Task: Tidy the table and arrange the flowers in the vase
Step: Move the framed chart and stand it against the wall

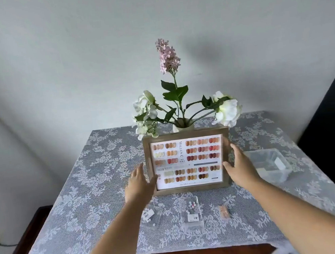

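A wooden picture frame (185, 134) with a nail-colour chart stands upright in the middle of the lace-covered table (85, 177). My left hand (140, 182) grips its left edge and my right hand (240, 164) grips its right edge. Behind the frame a white vase (183, 125) holds a tall pink flower (166, 55) and white flowers (227, 109) with green leaves; the frame hides most of the vase.
A clear plastic box (269, 163) sits at the right. Near the front edge lie a small clear packet (149, 214), a clear flat case with a barcode label (192, 213) and a small orange packet (224, 212). A dark object (332, 130) stands at the far right.
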Available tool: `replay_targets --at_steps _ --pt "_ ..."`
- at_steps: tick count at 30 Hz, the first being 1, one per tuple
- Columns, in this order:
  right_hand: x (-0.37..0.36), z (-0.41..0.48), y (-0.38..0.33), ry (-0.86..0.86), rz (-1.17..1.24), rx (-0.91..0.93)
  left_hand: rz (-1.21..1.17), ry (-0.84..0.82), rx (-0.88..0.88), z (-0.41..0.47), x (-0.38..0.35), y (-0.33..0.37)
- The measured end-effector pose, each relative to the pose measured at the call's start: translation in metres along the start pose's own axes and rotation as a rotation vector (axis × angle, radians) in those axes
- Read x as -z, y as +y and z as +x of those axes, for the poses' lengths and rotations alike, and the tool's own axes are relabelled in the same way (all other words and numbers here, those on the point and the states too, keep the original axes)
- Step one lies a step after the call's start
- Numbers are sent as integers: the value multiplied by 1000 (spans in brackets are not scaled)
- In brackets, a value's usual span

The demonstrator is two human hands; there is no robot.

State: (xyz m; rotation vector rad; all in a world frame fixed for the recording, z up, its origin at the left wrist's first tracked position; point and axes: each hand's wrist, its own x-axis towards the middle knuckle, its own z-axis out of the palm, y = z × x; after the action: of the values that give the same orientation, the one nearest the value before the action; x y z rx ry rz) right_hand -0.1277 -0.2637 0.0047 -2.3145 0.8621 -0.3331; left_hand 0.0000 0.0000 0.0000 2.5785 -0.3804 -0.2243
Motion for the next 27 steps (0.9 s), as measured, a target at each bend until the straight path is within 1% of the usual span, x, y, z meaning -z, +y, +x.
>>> replay_targets --at_steps 5,10,15,18,22,27 --pt "-15 22 8 69 223 -121 -274 112 112 32 -11 -2" --pt "-23 32 15 153 288 -158 -455 190 176 40 -26 -4" --pt "-25 36 16 134 361 -181 -529 186 217 43 -32 -3" --pt "-24 36 17 116 379 -185 -570 210 219 38 -33 -3" --pt "-16 33 15 87 374 -136 -576 240 213 22 -26 -2" --pt "-14 27 -7 9 400 -38 -597 342 231 -7 -1 -12"
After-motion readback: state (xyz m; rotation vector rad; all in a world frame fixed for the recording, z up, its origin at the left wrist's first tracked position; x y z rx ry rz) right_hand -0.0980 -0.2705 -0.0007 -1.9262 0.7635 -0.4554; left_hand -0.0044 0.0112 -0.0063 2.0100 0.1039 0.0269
